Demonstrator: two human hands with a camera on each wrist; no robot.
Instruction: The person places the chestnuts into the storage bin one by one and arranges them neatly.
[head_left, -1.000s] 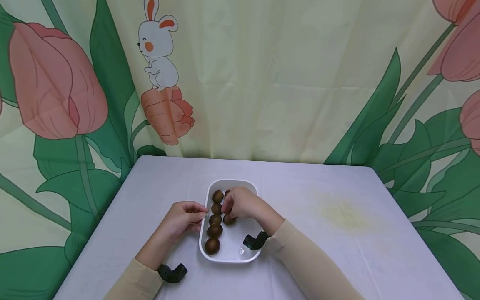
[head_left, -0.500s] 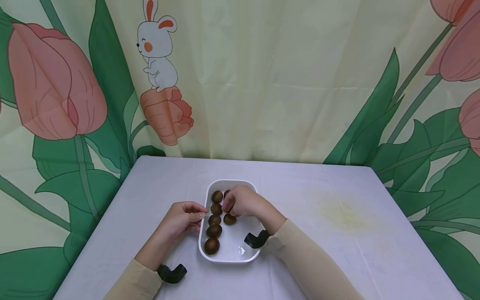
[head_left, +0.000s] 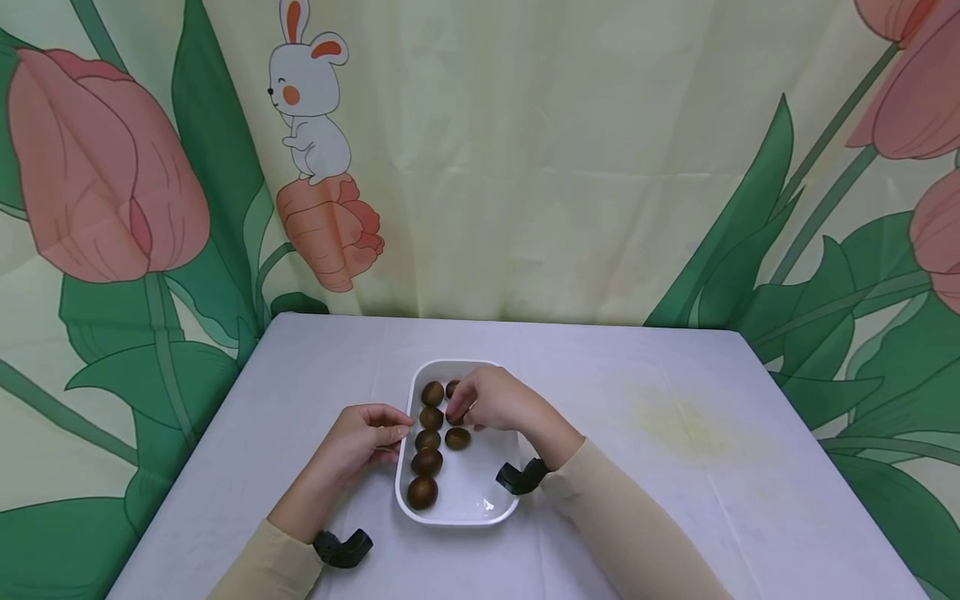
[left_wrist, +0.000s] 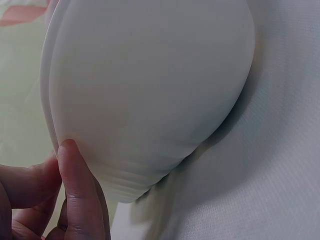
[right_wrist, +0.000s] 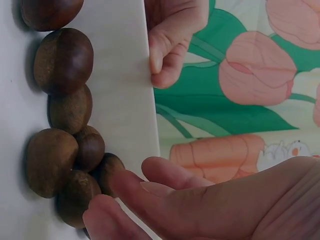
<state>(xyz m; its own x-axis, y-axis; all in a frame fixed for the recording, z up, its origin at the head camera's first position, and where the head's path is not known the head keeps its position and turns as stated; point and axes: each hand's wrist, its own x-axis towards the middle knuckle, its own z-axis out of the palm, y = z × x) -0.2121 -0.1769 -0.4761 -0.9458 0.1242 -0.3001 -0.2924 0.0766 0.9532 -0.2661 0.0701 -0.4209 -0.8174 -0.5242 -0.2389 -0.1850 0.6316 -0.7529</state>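
A white tray stands on the table with several brown chestnuts in it. Five or so would overcount nothing here: a column lines the left wall, and a shorter second column lies beside it. My left hand pinches the tray's left rim, the thumb against the outer wall in the left wrist view. Over the tray's far part hovers my right hand, its fingertips beside a chestnut of the second column. Its fingers look loose and apart in the right wrist view. The farthest chestnut is partly hidden.
A white cloth covers the table, with a yellowish stain to the right. Behind hangs a curtain printed with tulips and a rabbit. Black wrist devices sit on both wrists.
My right hand has shifted slightly right and away from the nearest chestnut of the second column, which now shows fully. The left hand stays at the tray rim.
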